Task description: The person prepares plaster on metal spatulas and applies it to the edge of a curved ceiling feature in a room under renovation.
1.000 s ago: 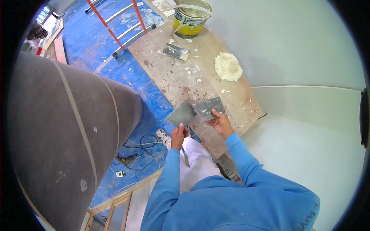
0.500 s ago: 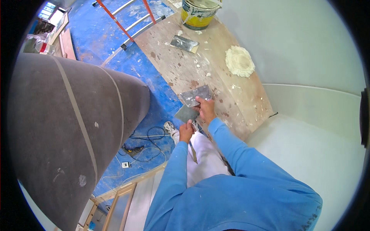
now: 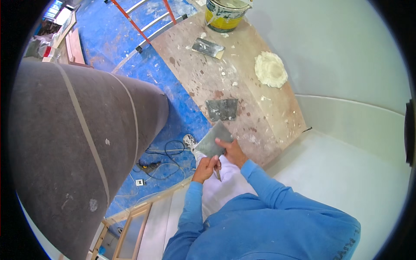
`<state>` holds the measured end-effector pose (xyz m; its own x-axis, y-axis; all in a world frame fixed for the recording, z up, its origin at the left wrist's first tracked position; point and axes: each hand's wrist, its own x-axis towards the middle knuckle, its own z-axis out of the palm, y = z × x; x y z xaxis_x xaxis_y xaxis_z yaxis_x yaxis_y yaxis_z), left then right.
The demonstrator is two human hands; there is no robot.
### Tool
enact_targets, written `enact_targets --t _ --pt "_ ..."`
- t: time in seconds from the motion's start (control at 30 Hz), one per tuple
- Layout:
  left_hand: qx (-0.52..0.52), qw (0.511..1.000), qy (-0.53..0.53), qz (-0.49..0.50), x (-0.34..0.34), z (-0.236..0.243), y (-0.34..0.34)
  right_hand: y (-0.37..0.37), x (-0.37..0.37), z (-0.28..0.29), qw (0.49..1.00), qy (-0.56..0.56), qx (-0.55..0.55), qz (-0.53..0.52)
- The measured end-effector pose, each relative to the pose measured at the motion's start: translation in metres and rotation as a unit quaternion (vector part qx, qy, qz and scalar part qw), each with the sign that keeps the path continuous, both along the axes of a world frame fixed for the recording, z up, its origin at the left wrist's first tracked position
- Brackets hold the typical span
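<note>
My left hand (image 3: pixel 206 169) is closed round the handle of a wide filling knife (image 3: pixel 215 141), whose flat grey blade points away from me. My right hand (image 3: pixel 233 152) pinches the right side of that blade, thumb on top and the other fingers mostly hidden beneath. Just beyond the knife, a loose dark grey scraper plate (image 3: pixel 222 110) lies flat on the stained wooden board (image 3: pixel 249 99), touched by neither hand. Another flat spreader (image 3: pixel 208 48), smeared with pale filler, rests farther off on the same board.
A mound of cream filler (image 3: pixel 271 69) sits on the board near the pale wall (image 3: pixel 329 52). At its far end stands a yellow and black bucket (image 3: pixel 224 16). A large grey column (image 3: pixel 82 138) rises on my left. Cables (image 3: pixel 171 162) and a red-railed ladder (image 3: pixel 138 26) lie on blue floor sheeting.
My right hand has let go of the dark scraper plate, now on the board, and has taken hold of the filling knife's blade. Both hands have come nearer my body.
</note>
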<state>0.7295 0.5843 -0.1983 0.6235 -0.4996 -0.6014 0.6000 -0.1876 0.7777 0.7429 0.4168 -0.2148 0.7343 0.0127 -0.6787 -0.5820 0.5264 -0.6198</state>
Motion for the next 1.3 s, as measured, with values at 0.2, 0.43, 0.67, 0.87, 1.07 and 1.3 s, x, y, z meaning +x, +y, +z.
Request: enact_targets --t 0.2,0.43,0.67,0.87,1.07,1.3 --pt "0.268 0.899 -0.260 -0.228 0.039 0.002 -0.051 -0.054 0.073 0.011 0.989 0.090 -0.045 -0.113" --pt "0.333 0.864 -0.346 -0.154 0.049 -0.058 -0.103 -0.058 0.090 -0.011 0.982 0.104 -0.158 -0.028" --pt "0.346 0.880 -0.248 -0.211 0.048 -0.075 -0.102 -0.055 0.078 -0.091 0.938 0.018 -0.345 0.033" --pt "0.319 0.896 -0.213 -0.224 0.053 -0.072 -0.101 -0.035 0.104 -0.075 0.911 0.030 -0.399 0.105" --pt "0.361 0.892 -0.171 -0.214 0.049 -0.081 -0.095 -0.053 0.092 -0.055 0.930 -0.013 -0.343 0.133" --pt "0.317 0.919 -0.211 -0.102 0.042 -0.086 -0.092 -0.034 0.105 -0.023 0.942 -0.017 -0.305 0.141"
